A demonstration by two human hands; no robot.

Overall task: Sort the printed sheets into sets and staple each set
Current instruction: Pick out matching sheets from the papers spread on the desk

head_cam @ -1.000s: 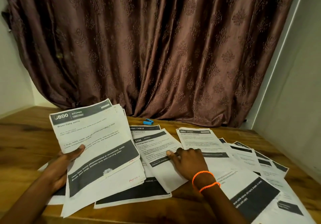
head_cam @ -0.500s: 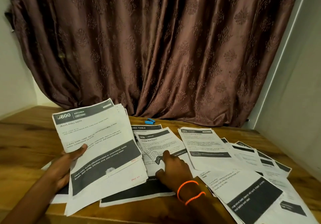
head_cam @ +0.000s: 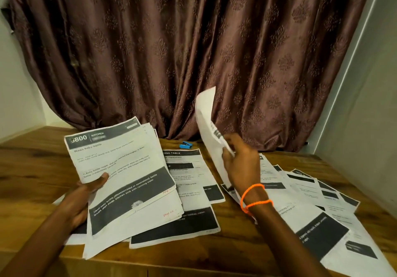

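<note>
My left hand [head_cam: 86, 195] holds a small stack of printed sheets [head_cam: 126, 173] tilted up off the table, thumb on the top page headed "3800 Kitchen, Wash baby bottle". My right hand [head_cam: 240, 162], with orange bands at the wrist, pinches a single sheet [head_cam: 209, 130] and has it lifted nearly upright, its printed side turned away. Several more printed sheets lie on the table: a pile in the middle [head_cam: 189, 180] and a fanned spread to the right [head_cam: 318, 208]. A small blue stapler [head_cam: 185, 145] lies at the back by the curtain.
The wooden table [head_cam: 32, 165] fills a corner. A brown patterned curtain [head_cam: 193, 50] hangs behind it, and a pale wall [head_cam: 365, 126] stands close on the right. Bare wood shows at the left and along the near edge.
My right hand went from pressing on the middle sheet to picking it up and raising it upright. The left hand and its stack stayed in place.
</note>
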